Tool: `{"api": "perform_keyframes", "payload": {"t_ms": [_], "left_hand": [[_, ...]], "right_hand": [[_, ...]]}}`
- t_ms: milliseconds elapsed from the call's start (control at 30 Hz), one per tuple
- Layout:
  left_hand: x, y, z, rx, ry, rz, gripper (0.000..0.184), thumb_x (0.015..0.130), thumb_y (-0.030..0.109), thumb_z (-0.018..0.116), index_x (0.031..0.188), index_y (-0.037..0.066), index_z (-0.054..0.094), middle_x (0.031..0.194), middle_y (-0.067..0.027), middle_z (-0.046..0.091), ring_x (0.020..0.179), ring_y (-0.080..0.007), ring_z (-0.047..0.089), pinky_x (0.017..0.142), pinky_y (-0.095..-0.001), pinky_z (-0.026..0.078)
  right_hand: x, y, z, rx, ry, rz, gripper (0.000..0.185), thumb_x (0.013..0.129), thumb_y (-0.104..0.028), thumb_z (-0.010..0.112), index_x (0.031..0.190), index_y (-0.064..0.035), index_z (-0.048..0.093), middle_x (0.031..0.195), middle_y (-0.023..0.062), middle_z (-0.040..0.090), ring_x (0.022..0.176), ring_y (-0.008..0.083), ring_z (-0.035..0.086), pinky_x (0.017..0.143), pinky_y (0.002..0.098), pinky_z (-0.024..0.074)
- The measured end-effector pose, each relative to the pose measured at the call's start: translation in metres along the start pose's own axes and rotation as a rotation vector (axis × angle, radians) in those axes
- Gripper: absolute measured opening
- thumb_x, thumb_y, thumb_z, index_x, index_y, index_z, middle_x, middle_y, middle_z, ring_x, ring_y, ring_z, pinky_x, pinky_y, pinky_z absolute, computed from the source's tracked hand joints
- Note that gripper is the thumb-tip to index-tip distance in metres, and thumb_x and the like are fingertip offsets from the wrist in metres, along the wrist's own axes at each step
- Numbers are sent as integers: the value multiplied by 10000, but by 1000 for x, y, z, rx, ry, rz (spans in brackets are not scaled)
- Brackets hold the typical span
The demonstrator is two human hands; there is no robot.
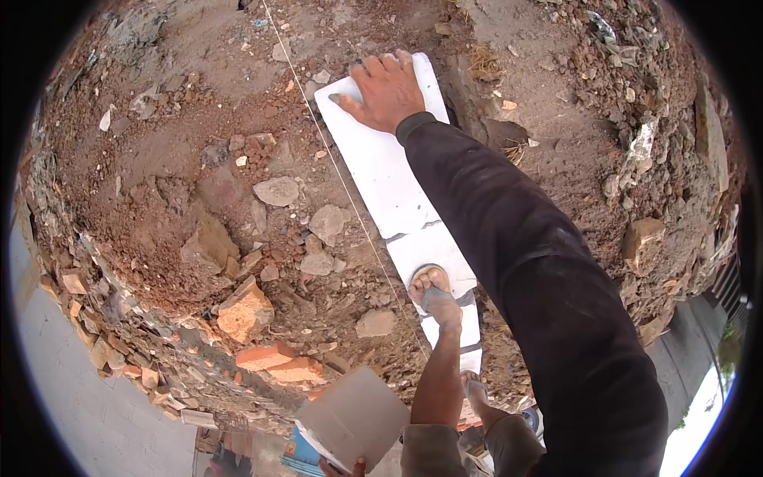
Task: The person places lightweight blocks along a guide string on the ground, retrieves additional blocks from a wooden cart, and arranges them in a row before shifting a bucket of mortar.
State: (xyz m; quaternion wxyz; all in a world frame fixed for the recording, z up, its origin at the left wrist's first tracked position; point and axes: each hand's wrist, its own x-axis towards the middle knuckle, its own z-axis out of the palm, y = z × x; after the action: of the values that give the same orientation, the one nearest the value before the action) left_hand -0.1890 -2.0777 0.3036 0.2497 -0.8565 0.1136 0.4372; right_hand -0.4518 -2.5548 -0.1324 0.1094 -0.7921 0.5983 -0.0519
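My right hand (pixel 387 97) lies palm down, fingers apart, on the far end of a long white block (pixel 389 179). This block heads a narrow row of white blocks, with a dark joint between it and the second block (pixel 441 250). At the bottom edge, fingers that look like my left hand (pixel 359 467) grip a grey-faced block (pixel 354 417) held tilted; most of that hand is cut off. My sandalled foot (pixel 433 285) rests on the second block. My other foot (pixel 474 387) stands further back on the row.
A taut string (pixel 343 176) runs along the row's left side. Orange brick pieces (pixel 266 356), a broken chunk (pixel 245 312) and stones (pixel 276 191) lie on loose soil to the left. Rubble (pixel 644 238) covers the right slope. Grey paving (pixel 87 389) lies lower left.
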Motion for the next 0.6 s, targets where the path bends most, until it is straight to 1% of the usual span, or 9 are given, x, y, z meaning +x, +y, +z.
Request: {"api": "perform_keyframes", "payload": {"t_ms": [67, 200, 233, 333, 367, 400, 467, 500, 600], "left_hand": [[2, 19, 0, 5, 7, 7, 1042, 782, 327, 778, 1486, -90, 133, 1525, -279, 201, 1433, -381, 192, 1188, -448, 170], [6, 46, 0, -66, -15, 4, 986, 788, 263, 763, 1487, -77, 156, 1515, -269, 223, 1406, -363, 252, 1169, -447, 221], [5, 50, -2, -112, -38, 39, 975, 787, 243, 756, 1489, -70, 155, 1509, -263, 239, 1391, -356, 277, 1154, -444, 249], [15, 18, -5, -138, -34, 74, 992, 784, 230, 763, 1495, -50, 131, 1497, -245, 282, 1367, -343, 325, 1130, -435, 294], [15, 21, -8, -131, -28, 69, 1006, 782, 237, 769, 1496, -47, 121, 1495, -248, 289, 1366, -345, 329, 1128, -437, 298], [18, 30, 0, -149, -6, 62, 1019, 780, 244, 774, 1498, -44, 111, 1492, -251, 296, 1365, -346, 334, 1126, -439, 302], [7, 28, -8, -150, 51, 4, 1032, 778, 251, 779, 1499, -41, 102, 1489, -254, 303, 1364, -348, 338, 1123, -442, 306], [8, 26, -11, -68, 50, -12, 1043, 776, 264, 785, 1501, -40, 98, 1494, -260, 291, 1373, -350, 326, 1129, -444, 297], [13, 6, -1, -83, 74, 68, 1067, 771, 321, 789, 1505, -37, 103, 1506, -281, 259, 1399, -367, 286, 1144, -446, 275]], "right_hand": [[4, -1, 1, 32, 86, -10, 509, 908, -552, 513, 1094, -90, 617, 1027, 104, 525, 1049, 285, 504, 1062, 564, 249], [4, 3, 2, 114, -10, -70, 576, 922, -585, 475, 1119, -62, 610, 1021, 123, 522, 1064, 298, 502, 1091, 574, 225], [12, 8, 7, 166, -109, -13, 600, 919, -594, 471, 1148, -56, 603, 1064, 132, 537, 1106, 309, 499, 1118, 565, 198], [10, 9, 14, 152, 4, 8, 607, 922, -596, 464, 1162, -53, 594, 1101, 141, 545, 1140, 319, 490, 1123, 559, 192], [7, 9, 8, 218, -139, 44, 619, 929, -580, 459, 1234, -53, 572, 1193, 167, 541, 1236, 333, 450, 1146, 561, 157], [11, 11, 11, 227, -133, 22, 619, 929, -580, 459, 1234, -53, 572, 1193, 167, 541, 1236, 333, 450, 1146, 561, 157], [0, -2, 23, 152, -37, 104, 645, 942, -560, 448, 1344, -61, 513, 1332, 194, 493, 1337, 348, 375, 1167, 574, 94], [-4, -9, 30, 105, -25, 140, 643, 958, -540, 428, 1425, -98, 451, 1435, 200, 421, 1415, 357, 283, 1166, 611, 43], [-13, -29, 37, 117, 122, 75, 598, 976, -518, 403, 1440, -143, 437, 1459, 188, 402, 1428, 362, 259, 1145, 654, 46]]}}
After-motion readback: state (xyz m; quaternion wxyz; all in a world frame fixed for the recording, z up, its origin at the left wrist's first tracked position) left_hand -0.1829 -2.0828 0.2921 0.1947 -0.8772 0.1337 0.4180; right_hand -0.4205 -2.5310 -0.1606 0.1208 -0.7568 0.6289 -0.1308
